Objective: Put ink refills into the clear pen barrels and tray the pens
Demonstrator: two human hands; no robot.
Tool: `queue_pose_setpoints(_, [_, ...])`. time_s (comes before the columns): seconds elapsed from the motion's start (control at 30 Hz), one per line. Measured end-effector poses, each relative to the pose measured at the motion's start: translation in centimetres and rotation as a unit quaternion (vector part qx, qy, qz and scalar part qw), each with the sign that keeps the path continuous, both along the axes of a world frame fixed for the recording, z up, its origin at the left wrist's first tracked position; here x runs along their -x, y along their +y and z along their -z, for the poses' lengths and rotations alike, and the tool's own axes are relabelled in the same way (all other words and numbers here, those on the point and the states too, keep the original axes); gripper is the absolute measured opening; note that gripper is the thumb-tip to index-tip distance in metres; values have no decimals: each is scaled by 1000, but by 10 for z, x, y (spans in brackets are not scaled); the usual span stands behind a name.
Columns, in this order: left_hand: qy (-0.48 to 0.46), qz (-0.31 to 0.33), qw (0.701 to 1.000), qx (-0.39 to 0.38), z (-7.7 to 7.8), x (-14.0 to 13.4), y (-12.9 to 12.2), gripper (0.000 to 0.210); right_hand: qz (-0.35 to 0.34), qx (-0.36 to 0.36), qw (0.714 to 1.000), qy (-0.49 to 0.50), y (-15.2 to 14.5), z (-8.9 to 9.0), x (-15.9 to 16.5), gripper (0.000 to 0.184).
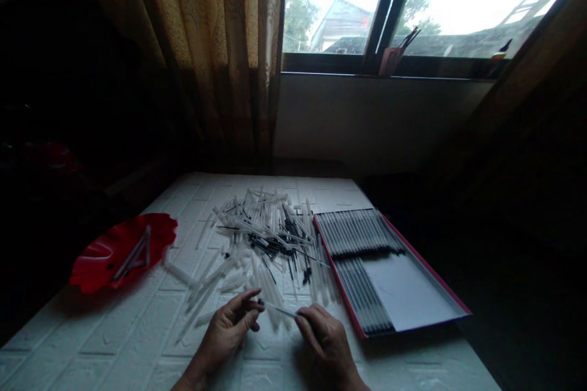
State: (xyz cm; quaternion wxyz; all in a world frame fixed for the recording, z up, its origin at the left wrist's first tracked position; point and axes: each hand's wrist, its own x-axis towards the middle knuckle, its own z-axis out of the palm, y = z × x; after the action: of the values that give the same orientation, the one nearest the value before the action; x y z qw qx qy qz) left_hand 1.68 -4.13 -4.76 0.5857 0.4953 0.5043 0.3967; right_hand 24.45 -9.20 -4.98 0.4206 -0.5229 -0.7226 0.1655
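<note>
A clear-barrelled pen (279,310) with a black end is held up between my two hands, above the near part of the table. My right hand (326,339) is closed, pinching the pen's right end between thumb and fingers. At the pen's black end, my left hand (229,324) has its fingertips curled round it. Beyond both hands spreads a loose pile of clear pen barrels (270,211), mixed with thin black refills (291,226) and small black parts. To the right, a shallow red-edged box (415,287) holds rows of finished-looking pens (362,232), black ends toward me.
A red scalloped dish (98,256) with a few clear pieces in it stands at the left of the white brick-patterned table (132,324). Behind are a curtain (211,43), a window and a pinkish holder (391,61) on the sill.
</note>
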Motion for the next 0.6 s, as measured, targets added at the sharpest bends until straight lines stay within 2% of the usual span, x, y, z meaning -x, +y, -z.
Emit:
queue_pose_setpoints(0.2, [32, -13, 999, 2, -6, -6, 1, 56, -5, -8, 1000, -5, 0, -4, 1, 23])
queue_pose_setpoints(0.6, [34, -8, 999, 7, -1, -4, 2, 57, -13, 34, 999, 17, 0, -4, 0, 24])
